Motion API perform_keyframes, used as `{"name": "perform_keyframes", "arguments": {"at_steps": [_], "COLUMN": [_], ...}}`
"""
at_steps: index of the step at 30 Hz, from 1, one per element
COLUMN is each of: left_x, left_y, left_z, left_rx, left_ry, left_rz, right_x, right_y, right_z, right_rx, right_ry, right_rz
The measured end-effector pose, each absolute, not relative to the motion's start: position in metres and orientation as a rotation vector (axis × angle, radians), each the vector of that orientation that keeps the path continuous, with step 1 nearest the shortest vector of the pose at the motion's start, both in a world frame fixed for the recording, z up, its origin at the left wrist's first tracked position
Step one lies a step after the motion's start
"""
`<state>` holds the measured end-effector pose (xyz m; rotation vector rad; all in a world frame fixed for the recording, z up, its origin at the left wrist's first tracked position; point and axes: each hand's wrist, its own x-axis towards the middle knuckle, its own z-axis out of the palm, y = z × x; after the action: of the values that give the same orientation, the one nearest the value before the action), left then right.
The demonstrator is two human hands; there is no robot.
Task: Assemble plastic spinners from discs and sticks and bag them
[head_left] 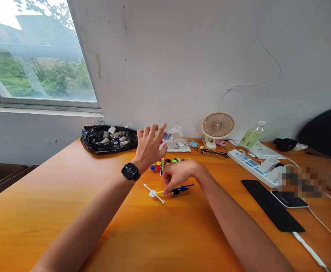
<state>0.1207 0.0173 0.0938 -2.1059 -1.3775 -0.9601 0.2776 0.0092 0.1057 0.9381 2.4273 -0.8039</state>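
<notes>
In the head view, the left hand (150,145) is raised over the counter (160,238), back up, its grip spread wide with the fingers apart; I cannot tell whether it touches anything. A black watch (130,171) sits on that wrist.

The right hand (181,173) bends down toward the counter, its grip drawn in, thumb and fingertips lowered to a thin yellow stick (160,192). The fingers partly cover the contact, so I cannot tell whether they pinch the stick or only rest by it.

The stick lies between a white arrow (153,193) with a round hub, on its left, and a blue arrow (188,186) with dark round parts, partly hidden beneath the right hand. Just behind the hands is a cluster of small colored pieces (158,166). Farther back, a black plastic bag (93,145) lies on the left, and a small fan (218,125) stands near the wall.
</notes>
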Motion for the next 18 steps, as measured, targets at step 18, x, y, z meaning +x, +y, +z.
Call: {"name": "perform_keyframes", "arguments": {"at_steps": [18], "left_x": [0.121], "left_y": [0.017], "left_z": [0.095], "left_rx": [-2.122], "left_ry": [-1.404], "left_rz": [-0.924], "right_x": [0.231], "right_y": [-0.027], "right_z": [0.084], "right_rx": [0.931], "right_ry": [2.504], "right_rz": [-0.618]}}
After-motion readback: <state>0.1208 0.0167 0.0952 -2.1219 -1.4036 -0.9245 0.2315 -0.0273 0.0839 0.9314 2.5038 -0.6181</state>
